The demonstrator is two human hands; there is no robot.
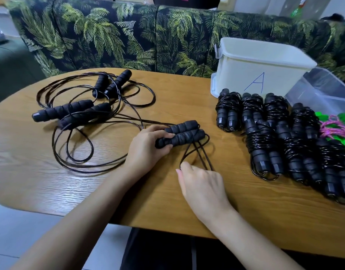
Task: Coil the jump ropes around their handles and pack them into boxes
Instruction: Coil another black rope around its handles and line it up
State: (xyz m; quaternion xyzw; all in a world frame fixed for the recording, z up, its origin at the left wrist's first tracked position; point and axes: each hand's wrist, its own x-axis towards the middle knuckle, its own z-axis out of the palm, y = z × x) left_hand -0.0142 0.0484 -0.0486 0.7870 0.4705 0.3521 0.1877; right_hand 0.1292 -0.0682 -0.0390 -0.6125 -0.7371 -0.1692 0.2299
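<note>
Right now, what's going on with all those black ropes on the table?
A person is bundling jump ropes. The left hand grips a pair of black foam handles, and the right hand holds loops of their rope beside them. More uncoiled ropes lie tangled on the left. Already coiled bundles lie on the right, before a white box marked A.

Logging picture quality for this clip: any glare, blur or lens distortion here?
Head view: wide-angle bending tilts the white plastic box marked A; head view: soft sheen on the left of the wooden table, small glints on the coiled black jump ropes; head view: left hand and right hand sharp, no motion blur.
</note>
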